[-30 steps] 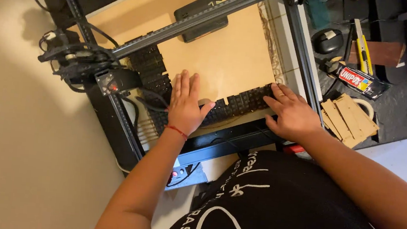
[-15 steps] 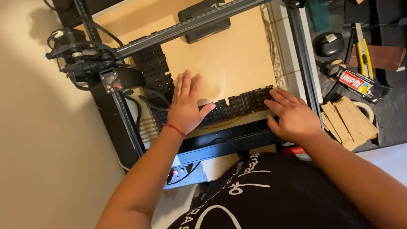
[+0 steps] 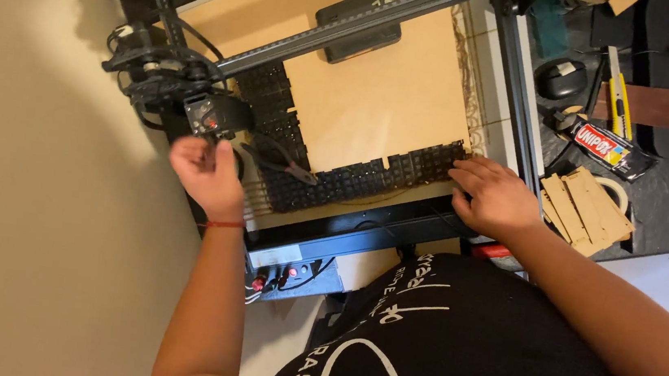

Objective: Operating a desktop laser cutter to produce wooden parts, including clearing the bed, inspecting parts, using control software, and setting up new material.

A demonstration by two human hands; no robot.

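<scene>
warm indoor light | wall shadow top-left | moving hand blurred

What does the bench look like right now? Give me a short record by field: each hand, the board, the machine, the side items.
left hand: raised at the machine's left corner, by the cable bundle; grip unclear
right hand: flat on the dark grid at the front right
board: tan sheet lying on the grid
rail: dark bar crossing the board at a slant
side items: wooden pieces, yellow knife, tube

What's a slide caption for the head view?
Left hand by the laser head; right hand flat on the frame's honeycomb bed.
</scene>
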